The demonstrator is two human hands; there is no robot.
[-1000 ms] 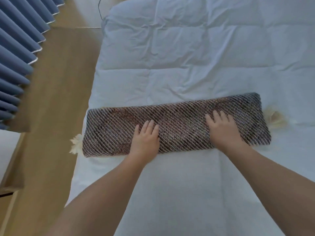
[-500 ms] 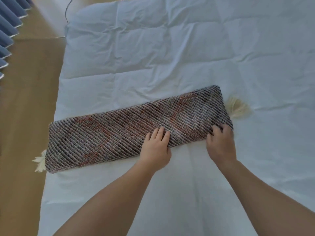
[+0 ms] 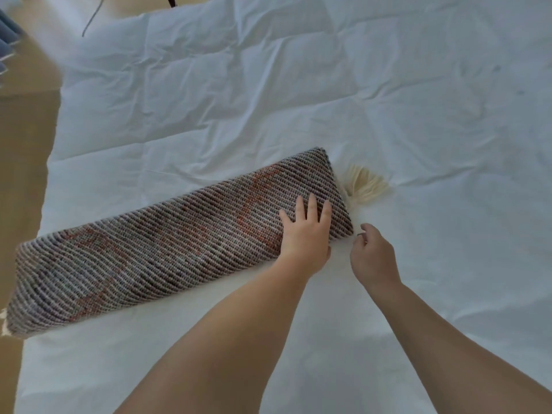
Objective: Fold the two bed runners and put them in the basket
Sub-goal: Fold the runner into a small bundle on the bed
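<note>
Head view: left hand (image 3: 304,234) presses bed runner (image 3: 167,255), right hand (image 3: 373,258) beside it.

- Long folded woven bed runner (image 3: 167,258): fine diagonal ribs alternating dark brown, grey and off-white across the whole face; faded rust-orange bands run through the ribbing as a loose zigzag, strongest near the right end and the lower left.
- Yarn tassel fringe (image 3: 366,185) at the runner's right end: plain cream, no pattern.
- Quilted fabric bed cover (image 3: 268,100): plain white with a cool bluish cast, stitched into large squares.
- Wooden floor (image 3: 27,162): even tan-brown.
- Pleated curtain (image 3: 7,40): slate blue, pale edge.
- Thin cable (image 3: 92,17): dark grey.
</note>
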